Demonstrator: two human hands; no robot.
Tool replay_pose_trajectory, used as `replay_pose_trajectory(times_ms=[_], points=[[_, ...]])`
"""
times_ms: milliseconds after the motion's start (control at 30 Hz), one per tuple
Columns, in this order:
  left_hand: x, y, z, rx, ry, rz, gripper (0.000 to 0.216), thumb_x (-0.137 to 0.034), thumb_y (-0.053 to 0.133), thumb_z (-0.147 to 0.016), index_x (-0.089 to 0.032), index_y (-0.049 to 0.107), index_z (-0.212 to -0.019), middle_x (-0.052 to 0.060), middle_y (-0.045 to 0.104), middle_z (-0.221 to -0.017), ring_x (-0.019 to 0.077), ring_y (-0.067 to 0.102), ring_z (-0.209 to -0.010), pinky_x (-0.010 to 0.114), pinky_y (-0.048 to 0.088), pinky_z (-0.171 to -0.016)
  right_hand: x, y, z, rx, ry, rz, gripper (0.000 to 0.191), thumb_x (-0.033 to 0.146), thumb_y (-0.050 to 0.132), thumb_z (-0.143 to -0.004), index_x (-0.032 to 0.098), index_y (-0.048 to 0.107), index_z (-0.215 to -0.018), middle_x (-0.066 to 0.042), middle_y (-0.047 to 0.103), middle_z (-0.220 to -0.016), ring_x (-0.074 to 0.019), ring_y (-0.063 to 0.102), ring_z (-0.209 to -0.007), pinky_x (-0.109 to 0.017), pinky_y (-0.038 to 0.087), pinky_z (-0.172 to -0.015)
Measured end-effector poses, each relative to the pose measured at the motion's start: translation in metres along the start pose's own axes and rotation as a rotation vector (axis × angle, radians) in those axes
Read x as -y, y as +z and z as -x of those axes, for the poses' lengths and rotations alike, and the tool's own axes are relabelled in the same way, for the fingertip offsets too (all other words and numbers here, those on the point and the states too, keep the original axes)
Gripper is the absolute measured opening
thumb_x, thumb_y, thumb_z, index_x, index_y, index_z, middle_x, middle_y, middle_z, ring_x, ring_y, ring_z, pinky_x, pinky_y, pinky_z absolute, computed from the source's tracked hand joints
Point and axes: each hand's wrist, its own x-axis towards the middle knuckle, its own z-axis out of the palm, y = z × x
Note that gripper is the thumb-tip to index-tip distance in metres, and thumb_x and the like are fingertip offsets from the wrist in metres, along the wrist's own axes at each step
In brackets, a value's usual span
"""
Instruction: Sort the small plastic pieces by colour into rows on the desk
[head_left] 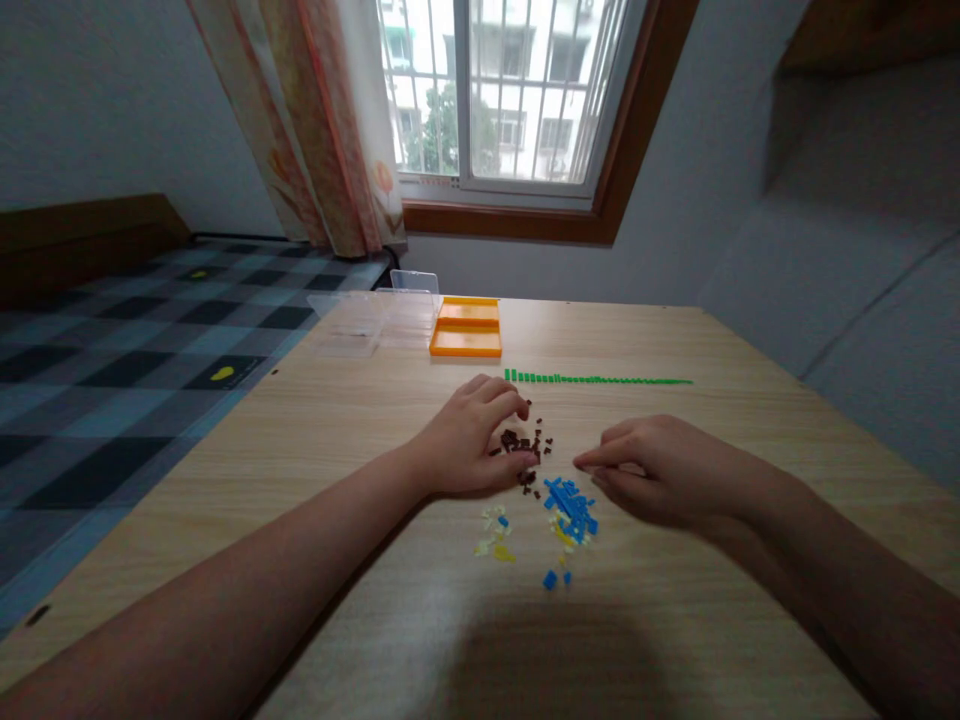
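My left hand [476, 435] hovers at or rests on a small heap of dark brown toy building pieces [517, 442], its fingers curved and spread around them. Its thumb tip touches or covers some pieces at the heap's near side. To the right of the heap is my right hand [652, 468], index finger stretched out toward the brown pieces and thumb just below it. No piece shows at that fingertip; the other fingers are partly hidden. A pile of blue pieces [571, 508] lies just in front of it, with yellow pieces [504, 553] and pale ones [491, 520] scattered nearby.
A long row of green pieces [555, 378] runs across the wooden table [375, 610] beyond my hands. Farther back stand an orange two-part tray [465, 351] and clear plastic boxes [345, 330]. A checked bed [150, 390] adjoins the left side, below a curtained window.
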Motion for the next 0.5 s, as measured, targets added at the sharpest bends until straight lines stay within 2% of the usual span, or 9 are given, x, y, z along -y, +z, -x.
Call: replay_pose_trajectory(times_ms=[100, 200, 267, 367, 500], points=[[0.0, 0.0, 0.003, 0.09, 0.052, 0.003, 0.068, -0.058, 0.076, -0.076, -0.023, 0.056, -0.132, 0.015, 0.05, -0.146, 0.0367, 0.043, -0.136, 0.055, 0.035, -0.113, -0.003, 0.01, -0.007, -0.028, 0.008, 0.009, 0.036, 0.024, 0.049, -0.099, 0.025, 0.069, -0.129, -0.005, 0.074, -0.088, -0.0165, 0.064, -0.075, -0.027, 0.042, -0.066], [-0.001, 0.004, 0.006, 0.167, 0.07, -0.023, 0.089, -0.063, 0.078, -0.073, -0.023, 0.046, -0.145, 0.019, 0.037, -0.158, 0.0394, 0.031, -0.146, 0.057, 0.028, -0.119, -0.003, 0.017, -0.012, -0.094, -0.026, -0.071, 0.04, 0.021, 0.047, -0.1, 0.024, 0.063, -0.136, -0.008, 0.074, -0.106, -0.018, 0.067, -0.089, -0.029, 0.046, -0.078], [-0.002, 0.008, 0.006, 0.188, 0.074, -0.031, 0.093, -0.063, 0.078, -0.072, -0.023, 0.043, -0.149, 0.019, 0.035, -0.159, 0.0397, 0.029, -0.148, 0.058, 0.027, -0.119, -0.003, 0.02, -0.014, -0.149, -0.032, -0.126, 0.039, 0.019, 0.047, -0.099, 0.024, 0.065, -0.133, -0.008, 0.074, -0.111, -0.0181, 0.067, -0.093, -0.03, 0.048, -0.081], [-0.003, 0.011, 0.005, 0.205, 0.075, -0.033, 0.094, -0.064, 0.077, -0.074, -0.023, 0.041, -0.151, 0.019, 0.034, -0.16, 0.0399, 0.029, -0.148, 0.059, 0.028, -0.119, -0.007, 0.022, -0.015, -0.221, 0.005, -0.15, 0.035, 0.016, 0.051, -0.094, 0.022, 0.073, -0.12, -0.006, 0.076, -0.099, -0.0173, 0.067, -0.085, -0.03, 0.048, -0.078], [-0.004, 0.012, 0.003, 0.225, 0.07, -0.048, 0.087, -0.058, 0.073, -0.08, -0.023, 0.039, -0.152, 0.019, 0.033, -0.161, 0.0386, 0.029, -0.149, 0.059, 0.029, -0.119, -0.013, 0.025, -0.015, -0.215, 0.054, -0.127, 0.031, 0.01, 0.055, -0.085, 0.02, 0.079, -0.101, -0.006, 0.077, -0.091, -0.0171, 0.068, -0.08, -0.03, 0.049, -0.077]])
